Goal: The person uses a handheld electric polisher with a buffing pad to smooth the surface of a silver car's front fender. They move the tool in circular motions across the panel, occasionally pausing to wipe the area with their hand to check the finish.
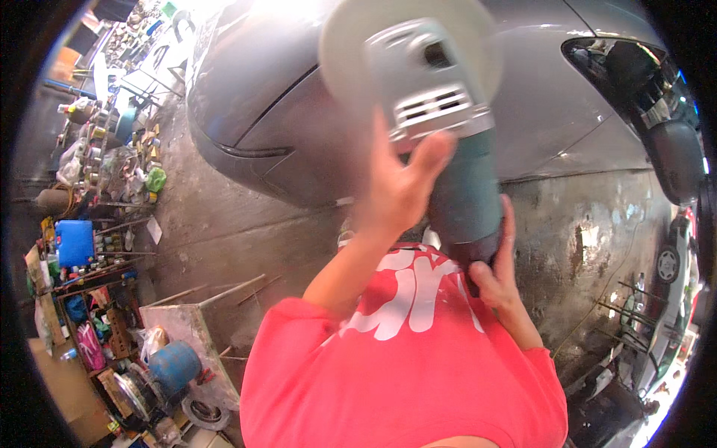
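Across the top middle of the head view is an angle polisher (467, 187) with a dark green body, a silver vented gear head and a large pale round disc (343, 63). Around the gear-head end, my left hand (396, 183) is closed, thumb on the near side and fingers partly hidden. My right hand (497, 280) grips the dark rear end of the body. The disc is in front of the grey car's panel (515, 134); whether the two touch I cannot tell. The disc and my left hand are blurred.
The car's side mirror (668, 160) juts out at the right. To the left are cluttered shelves, a blue case (75, 243), a blue cylinder (175, 366) and a pale table (183, 328). Metal stands (631, 317) and another car (668, 265) are at the far right.
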`<state>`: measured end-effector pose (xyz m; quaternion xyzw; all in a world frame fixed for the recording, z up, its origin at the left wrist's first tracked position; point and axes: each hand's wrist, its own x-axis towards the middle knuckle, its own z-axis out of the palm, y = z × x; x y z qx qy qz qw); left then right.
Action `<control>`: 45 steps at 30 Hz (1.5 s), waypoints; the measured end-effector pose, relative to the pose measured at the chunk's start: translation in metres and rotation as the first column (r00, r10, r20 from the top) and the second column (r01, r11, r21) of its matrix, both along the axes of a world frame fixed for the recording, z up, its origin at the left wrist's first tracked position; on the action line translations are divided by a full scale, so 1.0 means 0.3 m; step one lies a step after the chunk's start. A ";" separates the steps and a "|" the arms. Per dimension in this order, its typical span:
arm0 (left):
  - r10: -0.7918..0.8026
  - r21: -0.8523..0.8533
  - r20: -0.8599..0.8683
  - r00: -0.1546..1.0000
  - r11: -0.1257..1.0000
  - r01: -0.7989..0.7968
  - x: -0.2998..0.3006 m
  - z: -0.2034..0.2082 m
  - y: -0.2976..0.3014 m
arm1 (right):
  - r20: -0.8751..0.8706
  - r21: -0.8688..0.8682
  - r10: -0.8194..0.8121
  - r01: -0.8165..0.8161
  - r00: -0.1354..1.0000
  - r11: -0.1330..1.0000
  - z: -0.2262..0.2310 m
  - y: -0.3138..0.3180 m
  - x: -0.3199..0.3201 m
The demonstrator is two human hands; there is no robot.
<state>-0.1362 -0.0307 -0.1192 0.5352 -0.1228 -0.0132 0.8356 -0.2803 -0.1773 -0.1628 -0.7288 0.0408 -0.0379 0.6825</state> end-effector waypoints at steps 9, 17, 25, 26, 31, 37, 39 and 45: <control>0.352 0.311 0.113 0.929 0.876 -0.370 0.002 -0.133 0.149 | 0.013 -0.273 0.300 -0.286 0.954 0.919 -0.019 0.048 0.050; 0.344 -0.128 -0.251 0.905 0.915 -0.384 -0.066 -0.341 0.450 | -0.127 -0.287 0.600 -0.608 0.790 0.740 -0.089 0.258 0.184; 0.396 0.078 -0.142 0.907 0.918 -0.388 -0.013 -0.057 0.204 | 0.024 -0.140 0.364 -0.358 0.931 0.923 0.033 0.136 0.080; 0.434 0.131 -0.116 0.893 0.898 -0.420 0.010 0.010 0.145 | -0.060 -0.113 0.339 -0.344 0.939 0.932 0.092 0.106 0.067; 0.242 0.186 -0.051 0.969 0.955 -0.229 0.059 0.182 0.057 | 0.124 -0.067 0.158 -0.151 0.980 0.986 0.176 0.094 0.049; 0.340 0.171 -0.118 0.933 0.932 -0.318 0.011 0.016 0.230 | -0.097 -0.011 0.437 -0.440 0.894 0.898 0.154 0.114 0.067; 0.374 0.080 -0.146 0.916 0.927 -0.366 -0.002 -0.069 0.294 | -0.125 -0.047 0.482 -0.490 0.867 0.870 0.121 0.129 0.069; 0.308 0.088 -0.150 0.939 0.951 -0.298 -0.008 -0.022 0.249 | -0.156 -0.040 0.467 -0.478 0.870 0.877 0.144 0.090 0.065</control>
